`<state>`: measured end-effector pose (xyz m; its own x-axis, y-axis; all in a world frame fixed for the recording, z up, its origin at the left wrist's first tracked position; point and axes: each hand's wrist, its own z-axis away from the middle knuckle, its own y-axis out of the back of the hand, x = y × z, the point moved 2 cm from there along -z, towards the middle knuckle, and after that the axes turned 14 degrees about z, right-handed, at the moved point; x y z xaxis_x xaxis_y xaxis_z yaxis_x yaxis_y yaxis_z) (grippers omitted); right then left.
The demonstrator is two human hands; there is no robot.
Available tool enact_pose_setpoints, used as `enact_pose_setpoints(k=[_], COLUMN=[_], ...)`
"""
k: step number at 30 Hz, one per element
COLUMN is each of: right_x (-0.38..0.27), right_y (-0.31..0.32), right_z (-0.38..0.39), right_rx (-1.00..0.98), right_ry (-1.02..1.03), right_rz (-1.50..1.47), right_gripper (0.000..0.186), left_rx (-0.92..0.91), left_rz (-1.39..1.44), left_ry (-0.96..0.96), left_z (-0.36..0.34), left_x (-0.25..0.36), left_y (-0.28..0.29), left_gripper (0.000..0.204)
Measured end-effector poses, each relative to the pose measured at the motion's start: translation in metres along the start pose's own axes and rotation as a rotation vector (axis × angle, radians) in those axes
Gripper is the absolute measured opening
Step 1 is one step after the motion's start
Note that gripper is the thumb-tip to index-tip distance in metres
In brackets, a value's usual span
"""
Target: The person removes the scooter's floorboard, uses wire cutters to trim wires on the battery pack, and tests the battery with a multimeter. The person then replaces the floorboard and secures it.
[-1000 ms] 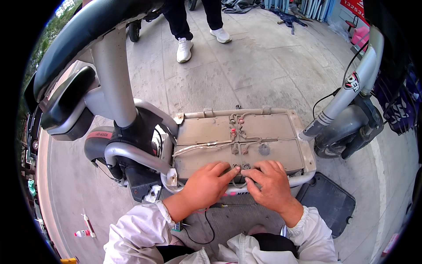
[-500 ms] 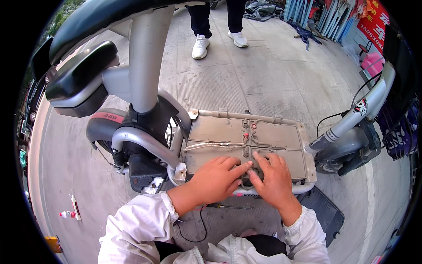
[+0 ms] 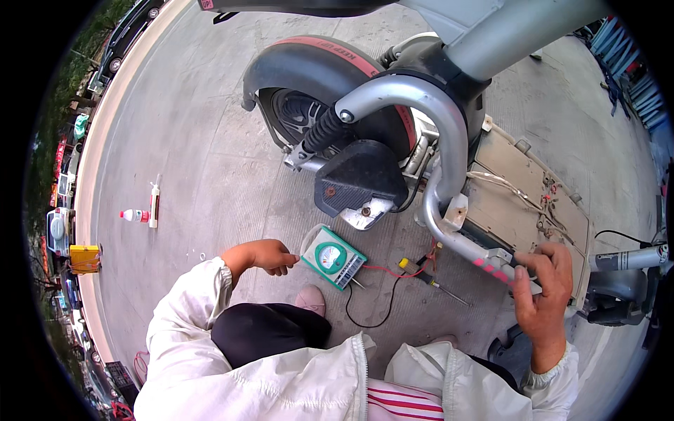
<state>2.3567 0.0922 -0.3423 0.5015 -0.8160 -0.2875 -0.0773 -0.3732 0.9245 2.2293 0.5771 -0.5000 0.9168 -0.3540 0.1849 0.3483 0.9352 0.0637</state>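
Observation:
My left hand point(image 3: 270, 257) is held low over the pavement with its fingers curled in and nothing visible in them. Its fingertips are just beside a green and white tester point(image 3: 330, 257) with a round dial and a clear handle. A red lead and a black lead point(image 3: 366, 326) run from the tester toward a clip point(image 3: 434, 254). At the scooter's frame, my right hand point(image 3: 544, 298) has thumb and fingers apart, at the silver rail point(image 3: 484, 263) of the battery tray. Dusty batteries point(image 3: 516, 196) with wires across them fill the tray.
The scooter's rear wheel point(image 3: 298, 112) and curved silver tube point(image 3: 442, 133) stand ahead. A screwdriver point(image 3: 449, 292) lies on the pavement near the leads. A bottle point(image 3: 133, 215) and a slim tube point(image 3: 154, 207) are at left, and a yellow box point(image 3: 84, 259) stands by the kerb.
The view has swung left, bringing the tester into sight. My left hand has left the batteries and moved left to the tester; my right hand has drawn back to the tray's near rail.

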Motion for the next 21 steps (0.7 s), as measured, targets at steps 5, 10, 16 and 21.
enact_pose_setpoints(k=[5, 10, 16, 21], right_x=[-0.082, -0.090, -0.128, -0.105], right_y=[-0.105, -0.283, -0.356, -0.235], right_z=[0.014, 0.049, 0.071, 0.089], right_rx=[-1.035, -0.910, -0.797, -0.836], right_ry=[0.270, 0.025, -0.386, -0.205], right_rz=[-0.371, -0.247, -0.631, -0.620], right_gripper=[0.044, 0.088, 0.079, 0.076], left_rx=[-0.169, -0.211, -0.315, -0.617], left_rz=[0.818, 1.288, 1.272, 0.990], left_ry=[0.042, -0.147, -0.262, -0.202], left_z=[-0.124, -0.151, -0.152, -0.122], left_x=[-0.090, -0.070, -0.059, -0.034], left_y=[-0.043, -0.084, -0.074, -0.077], left_gripper=[0.075, 0.036, 0.049, 0.065])
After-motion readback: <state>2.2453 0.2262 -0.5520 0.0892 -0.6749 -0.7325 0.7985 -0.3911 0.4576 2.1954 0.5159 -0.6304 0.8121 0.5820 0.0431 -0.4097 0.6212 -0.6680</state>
